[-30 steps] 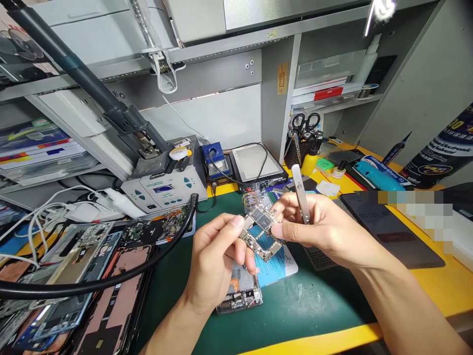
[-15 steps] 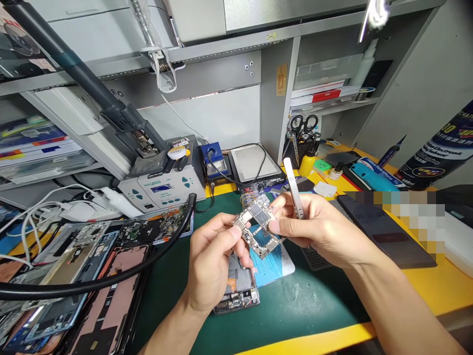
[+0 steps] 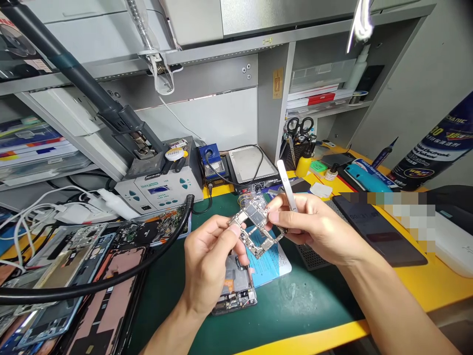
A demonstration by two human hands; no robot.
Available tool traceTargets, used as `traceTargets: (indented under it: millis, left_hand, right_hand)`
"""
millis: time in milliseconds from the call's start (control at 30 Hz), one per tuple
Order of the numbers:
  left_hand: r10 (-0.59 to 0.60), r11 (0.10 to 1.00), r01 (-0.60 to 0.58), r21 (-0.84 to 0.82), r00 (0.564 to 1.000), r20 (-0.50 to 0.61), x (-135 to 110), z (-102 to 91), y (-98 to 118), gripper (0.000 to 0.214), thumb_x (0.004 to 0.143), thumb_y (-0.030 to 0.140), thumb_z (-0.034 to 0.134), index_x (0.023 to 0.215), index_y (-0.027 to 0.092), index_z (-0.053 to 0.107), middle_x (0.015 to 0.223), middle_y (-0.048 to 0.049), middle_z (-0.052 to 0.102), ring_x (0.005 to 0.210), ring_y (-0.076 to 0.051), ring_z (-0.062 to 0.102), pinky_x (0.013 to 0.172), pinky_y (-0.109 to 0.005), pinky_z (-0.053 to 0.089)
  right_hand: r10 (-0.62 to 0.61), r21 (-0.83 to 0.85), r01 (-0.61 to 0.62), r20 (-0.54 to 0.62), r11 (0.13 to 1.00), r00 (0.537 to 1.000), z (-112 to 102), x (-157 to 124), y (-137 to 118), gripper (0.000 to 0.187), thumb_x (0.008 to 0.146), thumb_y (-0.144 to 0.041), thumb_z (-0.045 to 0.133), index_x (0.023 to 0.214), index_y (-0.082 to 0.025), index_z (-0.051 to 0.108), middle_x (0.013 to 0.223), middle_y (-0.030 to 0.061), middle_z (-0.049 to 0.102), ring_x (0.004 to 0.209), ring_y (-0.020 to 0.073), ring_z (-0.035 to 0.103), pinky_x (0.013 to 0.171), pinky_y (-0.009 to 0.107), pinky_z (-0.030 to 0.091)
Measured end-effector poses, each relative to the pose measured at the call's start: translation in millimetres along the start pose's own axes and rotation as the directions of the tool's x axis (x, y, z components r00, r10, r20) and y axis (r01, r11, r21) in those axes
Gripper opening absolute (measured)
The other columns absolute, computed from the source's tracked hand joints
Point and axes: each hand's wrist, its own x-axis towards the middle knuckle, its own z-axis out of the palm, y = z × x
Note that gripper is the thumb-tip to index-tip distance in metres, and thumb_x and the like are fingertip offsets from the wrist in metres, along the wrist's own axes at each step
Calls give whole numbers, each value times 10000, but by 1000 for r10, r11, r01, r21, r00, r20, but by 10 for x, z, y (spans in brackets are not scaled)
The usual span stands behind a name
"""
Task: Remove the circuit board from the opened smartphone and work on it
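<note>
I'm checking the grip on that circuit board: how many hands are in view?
2: the left hand grips the left side of the circuit board; the right hand is at its right side, also holding a metal tool. Some fingertips are hidden.

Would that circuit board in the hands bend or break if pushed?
The circuit board is probably stiff, looking flat between the left hand and right hand. It is likely light, being so thin. The narrow strips around its openings might snap.

One head-worn camera, looking forward and down, close above the green mat [image 3: 314, 301], facing grey shelving [image 3: 273, 118].
</note>
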Motion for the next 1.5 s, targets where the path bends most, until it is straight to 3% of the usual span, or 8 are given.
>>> traceTargets:
  millis: [233,433,600,867,1000,1133,1233,1500]
  left_hand:
    - [211,972,-198,123,973,-96,192,-146,-55,242,888,368,675,1053,194,699,548,81,498,471,-93,479,506,-256,535]
    - [383,919,-344,192,896,-226,403,-312,-83,143,876,291,639,968,192,683,519,90,490,455,-96,464,483,-246,508]
    - [418,897,-366,249,886,-201,450,-386,-69,166,866,325,619,951,186,648,559,80,513,467,-105,481,465,-246,485]
    - [326,760,-293,580,944,49,461,-535,114,191,936,340,560,960,169,640,696,31,607,567,-122,574,574,-273,507]
    - [145,539,-160,827,985,96,425,-690,160,174,917,328,659,958,159,670,922,-29,691,865,-184,661,825,-398,552]
    - [5,400,-13,916,1000,12,482,-778,41,271,917,369,665,1099,168,660,1138,-76,676,1027,-230,655,894,-450,550]
    - [-30,430,31,902,999,-20,584,-770,-62,301,935,365,641,1169,177,642,1205,-86,658,1058,-236,650,902,-452,554]
    - [-55,732,153,664,984,-166,435,-789,-40,331,955,378,610,1206,162,607,1105,-73,667,871,-182,668,734,-362,590]
  right_hand:
    - [-13,-1,13,-187,1000,982,-113,131,88,166,722,-287,755,718,-153,655,626,-39,504,473,58,286,422,231,131]
    - [49,-250,-109,-235,962,971,-261,206,121,130,719,-277,694,731,-151,667,635,-15,549,463,67,282,415,239,136]
    - [111,-414,-218,-268,884,957,-163,87,196,125,764,-227,683,677,-142,655,593,-12,566,449,74,320,403,243,171]
    - [0,-523,-282,-474,804,881,53,16,384,228,962,-339,655,857,-139,624,767,-26,599,597,102,552,553,236,484]
    - [-55,-436,-197,-502,878,863,83,-278,226,329,962,-437,604,792,-157,583,636,-58,499,476,73,406,453,203,328]
    - [65,-291,-194,-401,937,914,326,-741,306,467,925,-580,506,671,-188,525,454,-78,373,380,66,259,390,221,174]
    - [187,-226,-257,-291,940,938,612,-957,556,313,856,-484,635,786,-185,575,518,-28,578,348,57,270,354,207,176]
    - [236,-51,-253,-225,966,945,1059,-829,859,260,841,-354,665,685,-205,520,500,-19,610,283,50,227,291,210,134]
